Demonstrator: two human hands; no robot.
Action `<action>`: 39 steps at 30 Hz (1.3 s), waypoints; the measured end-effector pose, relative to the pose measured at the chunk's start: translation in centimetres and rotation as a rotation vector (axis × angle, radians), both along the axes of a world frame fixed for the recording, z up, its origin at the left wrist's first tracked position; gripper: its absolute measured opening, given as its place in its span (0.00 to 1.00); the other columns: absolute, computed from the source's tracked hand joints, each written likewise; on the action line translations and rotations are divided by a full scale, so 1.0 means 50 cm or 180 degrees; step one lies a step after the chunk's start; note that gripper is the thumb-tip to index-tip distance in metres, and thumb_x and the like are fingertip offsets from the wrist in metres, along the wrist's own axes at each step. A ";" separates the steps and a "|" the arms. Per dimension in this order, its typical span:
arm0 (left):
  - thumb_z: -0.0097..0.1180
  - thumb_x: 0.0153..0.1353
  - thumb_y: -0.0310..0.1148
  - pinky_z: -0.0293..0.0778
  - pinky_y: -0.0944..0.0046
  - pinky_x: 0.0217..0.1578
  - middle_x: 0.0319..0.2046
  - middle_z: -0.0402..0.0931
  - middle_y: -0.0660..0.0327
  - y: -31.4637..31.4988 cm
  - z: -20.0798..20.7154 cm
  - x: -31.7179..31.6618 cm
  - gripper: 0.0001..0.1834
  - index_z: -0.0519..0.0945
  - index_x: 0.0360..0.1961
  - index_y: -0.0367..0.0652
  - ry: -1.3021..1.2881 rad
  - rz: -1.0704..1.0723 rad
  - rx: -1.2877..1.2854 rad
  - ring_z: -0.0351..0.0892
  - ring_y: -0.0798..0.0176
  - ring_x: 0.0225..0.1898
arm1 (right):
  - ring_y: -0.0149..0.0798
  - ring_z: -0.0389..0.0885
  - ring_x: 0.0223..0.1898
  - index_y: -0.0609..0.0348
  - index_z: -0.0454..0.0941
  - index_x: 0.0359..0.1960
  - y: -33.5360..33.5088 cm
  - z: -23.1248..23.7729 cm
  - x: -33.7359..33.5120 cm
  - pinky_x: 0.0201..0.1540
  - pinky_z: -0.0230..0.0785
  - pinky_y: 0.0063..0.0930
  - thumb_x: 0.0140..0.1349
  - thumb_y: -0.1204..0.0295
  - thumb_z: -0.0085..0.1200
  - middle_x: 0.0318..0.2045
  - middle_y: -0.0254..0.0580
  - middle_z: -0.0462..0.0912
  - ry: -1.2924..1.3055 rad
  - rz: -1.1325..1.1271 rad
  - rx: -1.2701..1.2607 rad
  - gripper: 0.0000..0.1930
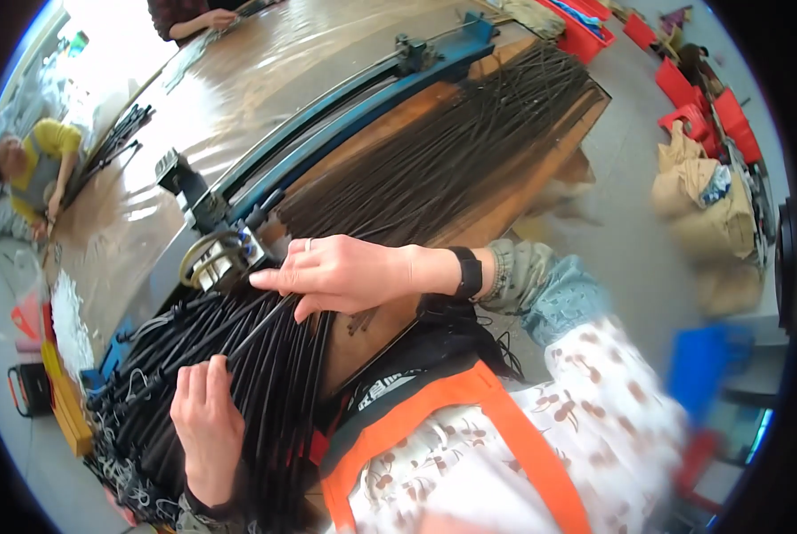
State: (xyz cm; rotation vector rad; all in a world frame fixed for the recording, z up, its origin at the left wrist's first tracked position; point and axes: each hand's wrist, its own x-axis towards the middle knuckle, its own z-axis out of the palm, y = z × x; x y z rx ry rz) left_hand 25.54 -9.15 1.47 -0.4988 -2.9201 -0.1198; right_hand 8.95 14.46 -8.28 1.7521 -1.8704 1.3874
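Closest to me, on the near side of the blue rail (332, 135), is my orange-edged apron (452, 392). My left hand (208, 429) is raised short of the rail's near end, its grip narrow, fingers bent at the lower end of a thin rod (258, 334); their far side is hidden, so I cannot tell whether they close on it. The rod slants up toward that same rail end, over a spread of black rods (278, 436) lying just short of the rail. My right hand (332, 276) hovers near the rail's end, forefinger stretched toward the metal fitting (231, 258) there, other fingers bent; the rod meets its thumb side, but I cannot tell whether that grip holds it. Farther on, a long heap of dark rods (443, 160) lies right of the rail. Left of the rail spreads the table (131, 236), with a yellow-sleeved person (47, 165) at its edge. Right of the rail's far end stands a red bin (585, 36).
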 end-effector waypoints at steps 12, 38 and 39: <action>0.56 0.55 0.18 0.72 0.50 0.37 0.31 0.70 0.53 0.007 0.022 -0.249 0.18 0.77 0.48 0.37 0.0371 -0.0664 -0.0281 0.73 0.47 0.37 | 0.39 0.86 0.32 0.48 0.49 0.77 0.162 0.008 -0.058 0.43 0.78 0.33 0.61 0.67 0.67 0.21 0.41 0.79 -0.1505 -0.0743 0.0291 0.47; 0.61 0.54 0.25 0.71 0.55 0.30 0.25 0.68 0.61 -0.028 -0.010 -0.360 0.18 0.81 0.47 0.49 0.0842 -0.0669 -0.0288 0.73 0.55 0.29 | 0.42 0.76 0.24 0.54 0.82 0.54 0.161 -0.013 -0.199 0.29 0.70 0.34 0.57 0.70 0.68 0.23 0.41 0.78 0.0079 -0.1639 -0.0003 0.22; 0.60 0.55 0.25 0.71 0.55 0.30 0.25 0.68 0.61 -0.049 -0.005 -0.359 0.18 0.81 0.48 0.49 0.0918 -0.0528 -0.0364 0.72 0.55 0.29 | 0.41 0.75 0.24 0.55 0.83 0.53 0.175 -0.029 -0.216 0.30 0.70 0.33 0.57 0.70 0.68 0.24 0.41 0.77 -0.0001 -0.1388 0.0013 0.21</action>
